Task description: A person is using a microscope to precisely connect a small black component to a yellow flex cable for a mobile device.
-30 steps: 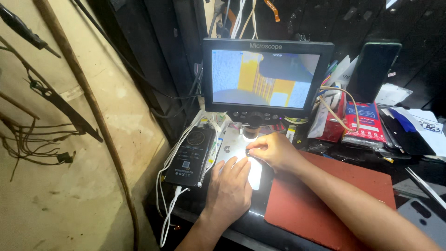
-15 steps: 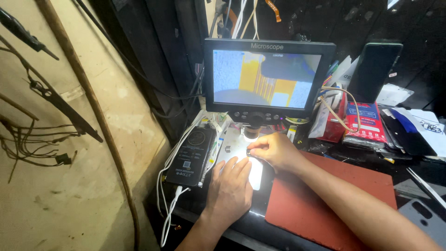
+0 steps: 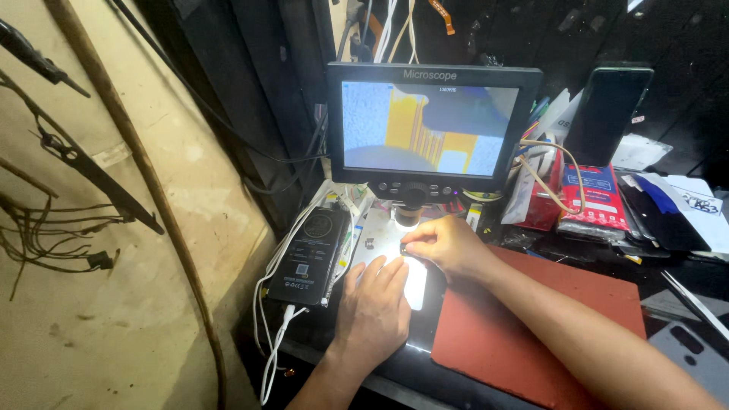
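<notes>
I am working at a cluttered dark workbench (image 3: pixel 456 380). Taking the microscope's bright white lit stage plate (image 3: pixel 383 241) as the landmark: a black rectangular power bank (image 3: pixel 310 247) with white cables is lying just left of it, a flat red-brown rectangular mat (image 3: pixel 539 326) is lying just right of it, and red packets (image 3: pixel 588 199) are piling up farther right, behind the mat.

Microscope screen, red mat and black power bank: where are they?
Black-framed microscope screen (image 3: pixel 429 125), head view, middle of the lit display.
Flat red rectangular mat (image 3: pixel 562 311), head view, bare top surface.
Black rectangular power bank (image 3: pixel 311 247), head view, centre of its top face.
</notes>
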